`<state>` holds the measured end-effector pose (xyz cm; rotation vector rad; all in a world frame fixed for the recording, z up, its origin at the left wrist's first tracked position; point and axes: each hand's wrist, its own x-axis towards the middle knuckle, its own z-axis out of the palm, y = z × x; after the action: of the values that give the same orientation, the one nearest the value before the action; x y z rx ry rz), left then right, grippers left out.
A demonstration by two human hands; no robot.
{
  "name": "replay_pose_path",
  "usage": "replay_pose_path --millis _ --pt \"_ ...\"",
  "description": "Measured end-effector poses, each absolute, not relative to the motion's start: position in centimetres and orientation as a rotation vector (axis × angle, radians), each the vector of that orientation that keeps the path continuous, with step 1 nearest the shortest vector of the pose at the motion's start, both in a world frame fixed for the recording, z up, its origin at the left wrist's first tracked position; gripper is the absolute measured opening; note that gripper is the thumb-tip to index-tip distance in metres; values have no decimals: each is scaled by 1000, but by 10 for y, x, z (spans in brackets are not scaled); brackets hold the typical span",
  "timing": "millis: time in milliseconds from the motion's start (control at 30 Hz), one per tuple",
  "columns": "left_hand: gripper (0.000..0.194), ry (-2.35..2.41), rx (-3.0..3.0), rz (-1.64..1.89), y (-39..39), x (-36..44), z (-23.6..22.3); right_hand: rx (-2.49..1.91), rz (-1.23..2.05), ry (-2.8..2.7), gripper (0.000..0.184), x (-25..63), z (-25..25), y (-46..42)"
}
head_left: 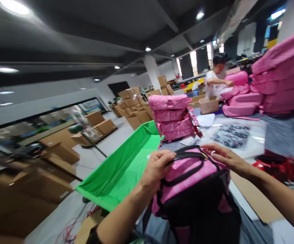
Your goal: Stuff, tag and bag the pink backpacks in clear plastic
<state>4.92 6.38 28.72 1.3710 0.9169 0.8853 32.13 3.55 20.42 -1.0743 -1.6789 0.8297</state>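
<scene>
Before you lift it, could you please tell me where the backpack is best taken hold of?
I'd take the black top handle from above: it forms a loop across the top of the backpack, so fingers can probably close around it. Your left hand is on it there.

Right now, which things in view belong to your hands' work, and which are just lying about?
Belongs: pink-and-black fabric backpack, its black strap handle, gripped by left hand, touched by right hand.
Lying about: stacked pink backpacks, bright green fabric tray, brown cardboard boxes.
</scene>
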Motion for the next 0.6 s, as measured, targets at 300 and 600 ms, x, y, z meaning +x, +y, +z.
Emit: replay_pose_path --millis 300,600 --pt "56 1046 1601 678 100 53 287 -2010 529 -1116 67 446 18 -121" --pt "53 1257 1707 851 126 68 288 -2275 332 -922 57 421 -117 -195"
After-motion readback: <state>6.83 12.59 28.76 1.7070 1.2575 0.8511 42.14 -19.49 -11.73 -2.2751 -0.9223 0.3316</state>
